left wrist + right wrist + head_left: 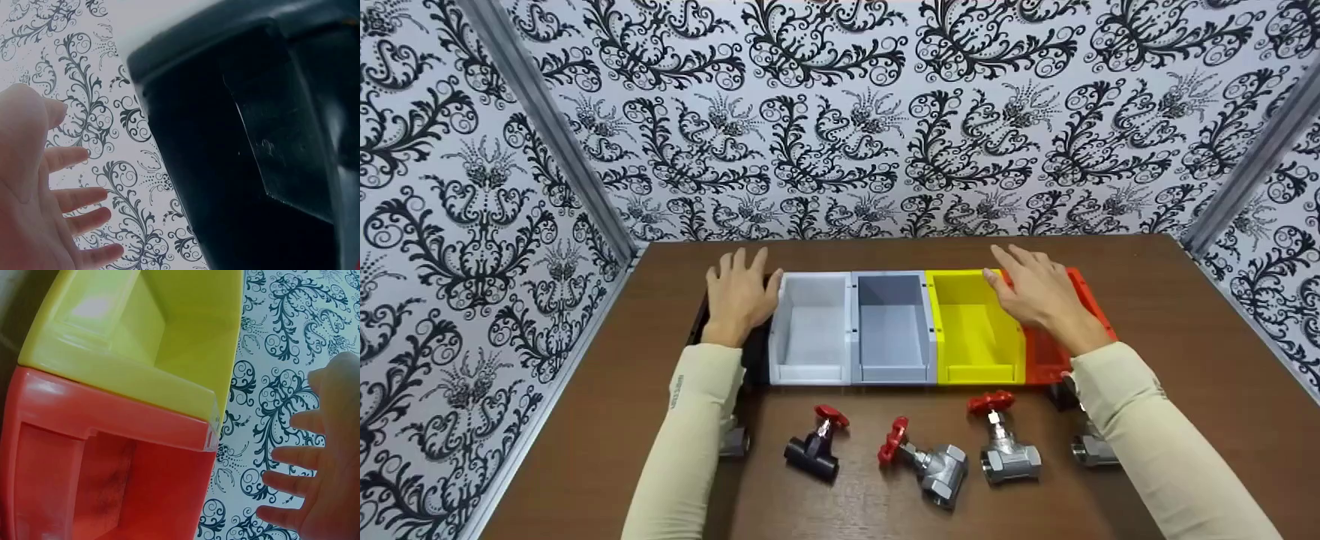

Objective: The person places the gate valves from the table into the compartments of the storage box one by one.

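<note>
In the head view, a row of five bins stands across the middle of the frame on a brown table [585, 450]. At the row's left end, the left hand [737, 296] is over the black bin [758, 364], hiding much of it, with its fingers straight and spread and its grasp empty. At the row's right end, the right hand [1039, 296] is over the red bin [1044, 356], its fingers also extended and its grasp empty, the thumb overlapping the edge of the yellow bin [986, 373]. Whether either hand touches a rim, I cannot tell. Between the hands sit the white bin [810, 373] and the grey bin [894, 373], side by side. Below the row, at lower centre, lie a black valve [812, 457] with a red handle, a tilted silver valve [941, 474] and an upright silver valve [1011, 461], both red-handled. Each sleeve partly hides another valve: one at lower left [735, 442], one at lower right [1093, 450]. A black-and-white patterned wall [840, 112] fills the upper frame.
</note>
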Action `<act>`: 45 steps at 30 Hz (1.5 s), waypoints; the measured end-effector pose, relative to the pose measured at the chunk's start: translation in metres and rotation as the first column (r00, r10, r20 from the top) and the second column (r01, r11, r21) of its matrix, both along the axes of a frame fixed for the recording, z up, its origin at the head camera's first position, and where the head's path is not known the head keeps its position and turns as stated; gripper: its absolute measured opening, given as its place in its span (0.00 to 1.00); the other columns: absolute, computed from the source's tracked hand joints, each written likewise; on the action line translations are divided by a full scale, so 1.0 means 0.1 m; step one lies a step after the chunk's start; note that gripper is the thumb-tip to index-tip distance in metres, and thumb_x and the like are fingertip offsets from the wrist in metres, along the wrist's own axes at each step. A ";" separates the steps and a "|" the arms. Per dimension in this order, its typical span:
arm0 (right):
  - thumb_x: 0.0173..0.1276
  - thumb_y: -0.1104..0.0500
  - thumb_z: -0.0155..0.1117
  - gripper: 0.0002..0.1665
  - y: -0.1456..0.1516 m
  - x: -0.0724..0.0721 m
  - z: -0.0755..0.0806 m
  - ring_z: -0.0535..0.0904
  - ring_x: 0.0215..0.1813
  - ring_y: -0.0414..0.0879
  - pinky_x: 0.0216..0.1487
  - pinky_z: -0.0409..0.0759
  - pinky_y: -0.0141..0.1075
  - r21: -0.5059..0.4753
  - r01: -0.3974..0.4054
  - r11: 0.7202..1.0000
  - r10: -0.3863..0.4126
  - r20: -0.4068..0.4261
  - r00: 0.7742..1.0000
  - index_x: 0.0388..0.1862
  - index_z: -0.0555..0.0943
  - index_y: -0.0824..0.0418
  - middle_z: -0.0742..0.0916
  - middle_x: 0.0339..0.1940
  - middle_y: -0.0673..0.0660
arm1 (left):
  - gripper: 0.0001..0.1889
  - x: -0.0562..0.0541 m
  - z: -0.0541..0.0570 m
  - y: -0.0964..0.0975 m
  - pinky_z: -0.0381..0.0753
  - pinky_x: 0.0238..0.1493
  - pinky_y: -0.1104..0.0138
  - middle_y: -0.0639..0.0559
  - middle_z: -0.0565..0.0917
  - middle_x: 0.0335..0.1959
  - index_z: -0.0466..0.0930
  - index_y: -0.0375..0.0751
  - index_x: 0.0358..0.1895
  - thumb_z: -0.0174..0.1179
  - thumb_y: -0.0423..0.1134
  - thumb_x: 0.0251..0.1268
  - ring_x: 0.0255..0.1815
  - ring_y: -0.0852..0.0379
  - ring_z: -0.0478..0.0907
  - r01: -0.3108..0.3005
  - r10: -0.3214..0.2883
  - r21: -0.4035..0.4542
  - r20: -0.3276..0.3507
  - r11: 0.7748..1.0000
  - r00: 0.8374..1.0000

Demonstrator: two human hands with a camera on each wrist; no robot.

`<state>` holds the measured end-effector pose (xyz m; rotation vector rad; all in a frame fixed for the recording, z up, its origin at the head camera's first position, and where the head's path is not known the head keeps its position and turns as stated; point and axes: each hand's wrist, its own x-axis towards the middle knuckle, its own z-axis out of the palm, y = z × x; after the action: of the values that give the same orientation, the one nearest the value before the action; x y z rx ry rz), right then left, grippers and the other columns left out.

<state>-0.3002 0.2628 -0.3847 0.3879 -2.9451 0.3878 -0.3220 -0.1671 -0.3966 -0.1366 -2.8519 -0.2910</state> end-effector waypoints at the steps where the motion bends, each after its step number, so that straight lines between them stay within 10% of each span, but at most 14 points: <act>1: 0.80 0.41 0.40 0.38 0.00 0.01 0.01 0.58 0.73 0.72 0.69 0.54 0.67 0.000 -0.001 1.000 0.001 -0.001 1.000 0.79 0.57 0.62 0.63 0.76 0.72 | 0.31 0.01 0.00 -0.02 0.58 0.68 0.39 0.33 0.67 0.71 0.64 0.44 0.74 0.42 0.56 0.76 0.72 0.34 0.60 -0.001 0.001 0.005 -0.001 1.000 1.000; 45: 0.73 0.47 0.58 0.36 0.25 0.55 0.00 0.68 0.67 0.71 0.59 0.67 0.70 -0.068 0.032 0.997 -0.029 0.045 0.999 0.72 0.68 0.67 0.72 0.67 0.73 | 0.32 0.52 0.02 -0.75 0.68 0.58 0.34 0.25 0.67 0.67 0.60 0.37 0.74 0.49 0.51 0.73 0.67 0.27 0.64 -0.080 0.065 0.079 0.186 0.994 0.980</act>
<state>-0.2456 0.2881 -0.3846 0.3289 -2.9670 0.4982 -0.2699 -0.2423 -0.3944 0.0126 -3.0117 -0.4314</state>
